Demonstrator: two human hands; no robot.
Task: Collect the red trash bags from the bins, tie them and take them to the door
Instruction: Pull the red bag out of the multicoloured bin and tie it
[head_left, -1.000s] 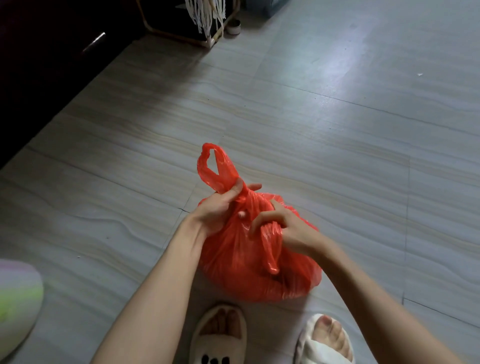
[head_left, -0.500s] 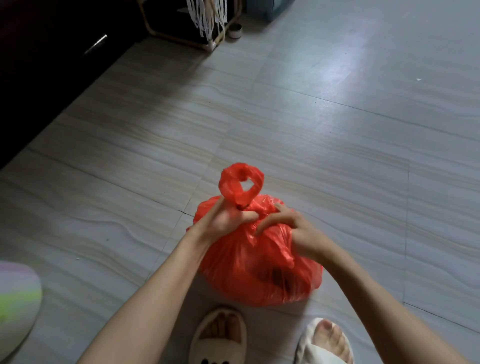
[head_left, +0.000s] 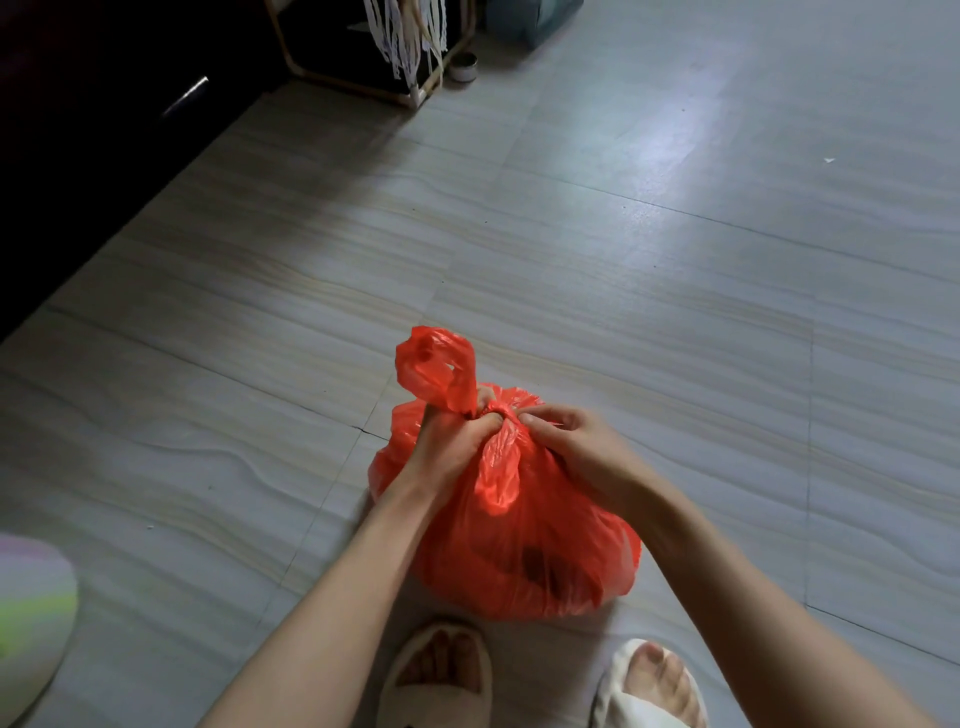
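A full red trash bag (head_left: 524, 551) sits on the tiled floor just in front of my slippered feet. Its two handle loops are crossed into a knot at the top. My left hand (head_left: 452, 441) grips the base of one loop, which sticks up and away from me. My right hand (head_left: 576, 447) pinches the bag's neck at the knot from the right, fingers curled. The other handle end hangs down the front of the bag between my hands. Dark contents show faintly through the plastic.
Dark furniture (head_left: 93, 135) runs along the far left. A wooden-framed stand (head_left: 363, 78) with hanging white strips and a small round tin (head_left: 462, 66) stand at the back. A pale round object (head_left: 31, 618) lies at the lower left. Tiled floor (head_left: 675, 260) stretches to the right.
The upright handle loop was drawn through and pulled down; both hands came together at the bag's neck and the knot has tightened. The bag stayed in place.
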